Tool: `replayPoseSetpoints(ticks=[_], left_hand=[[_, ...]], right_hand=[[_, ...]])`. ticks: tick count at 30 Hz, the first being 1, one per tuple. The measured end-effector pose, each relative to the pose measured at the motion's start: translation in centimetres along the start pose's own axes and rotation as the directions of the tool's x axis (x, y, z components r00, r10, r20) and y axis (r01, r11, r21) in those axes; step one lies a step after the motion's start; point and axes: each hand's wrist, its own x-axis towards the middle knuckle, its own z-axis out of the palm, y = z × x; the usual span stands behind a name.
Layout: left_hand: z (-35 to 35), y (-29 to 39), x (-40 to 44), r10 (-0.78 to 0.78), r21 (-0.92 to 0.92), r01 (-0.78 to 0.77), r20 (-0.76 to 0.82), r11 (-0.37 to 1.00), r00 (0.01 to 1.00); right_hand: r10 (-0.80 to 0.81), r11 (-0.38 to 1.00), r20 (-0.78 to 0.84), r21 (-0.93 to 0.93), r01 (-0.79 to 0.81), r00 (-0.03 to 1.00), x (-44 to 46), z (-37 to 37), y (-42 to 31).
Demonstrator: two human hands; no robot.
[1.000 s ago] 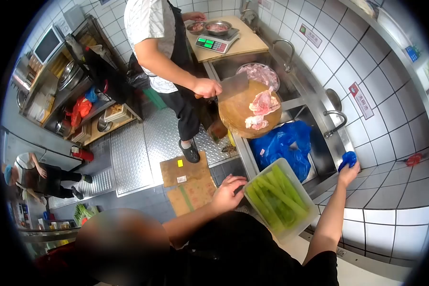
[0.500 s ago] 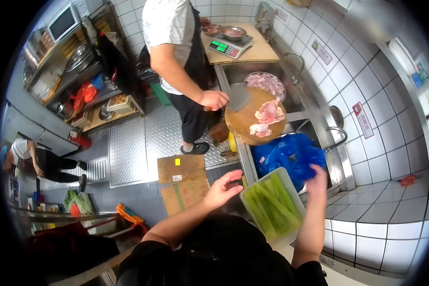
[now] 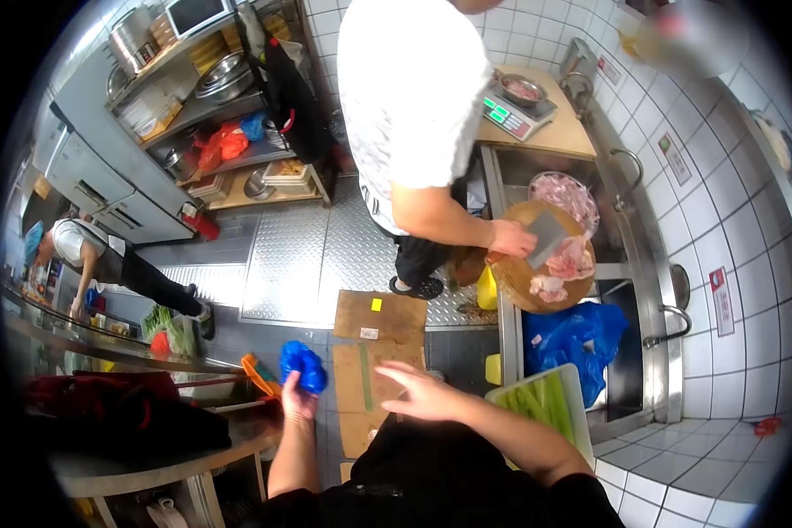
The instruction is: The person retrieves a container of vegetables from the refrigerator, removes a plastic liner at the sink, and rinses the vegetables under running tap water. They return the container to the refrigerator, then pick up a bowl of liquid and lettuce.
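Observation:
A crumpled, shiny blue plastic bag (image 3: 304, 367) is gripped in my left hand (image 3: 299, 400), held out over the floor on the left. My right hand (image 3: 424, 392) is held in front of my body above cardboard, its fingers spread and nothing in them. Beneath my right forearm is a pale plastic tub (image 3: 579, 387) of green celery stalks (image 3: 550, 407), partly covered by the arm.
A co-worker (image 3: 414, 106) holds a cleaver (image 3: 547, 239) over raw meat (image 3: 570, 258) on a round chopping board (image 3: 519, 224). More blue plastic (image 3: 581, 339) lies in the sink. Flattened cardboard (image 3: 352, 317) covers some floor. Another person (image 3: 106, 255) bends at the far left.
My view has turned left. Both hands have swung left, away from the celery tub and sink. The left, empty before, now holds the blue bag. The co-worker's cleaver has moved closer to the meat.

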Motion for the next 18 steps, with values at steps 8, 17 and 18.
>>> replayPoseSetpoints(ticks=[8,17,18], left_hand=[[5.4,21.8,26.8,0.548,0.098,-0.546,0.013,0.832,0.837],[31.3,43.1,33.1,0.757,-0.251,-0.766,-0.153,0.591,0.635],[30.0,44.7,32.6,0.798,-0.171,-0.818,-0.183,0.55,0.575]], right_hand=[[0.503,0.805,-0.313,0.51,-0.305,0.806,-15.5,-5.6,3.1],[0.668,0.72,-0.626,0.681,-0.135,0.402,-25.2,-3.0,3.5],[0.667,0.704,-0.615,0.705,-0.085,0.421,-25.5,-2.7,3.8]])
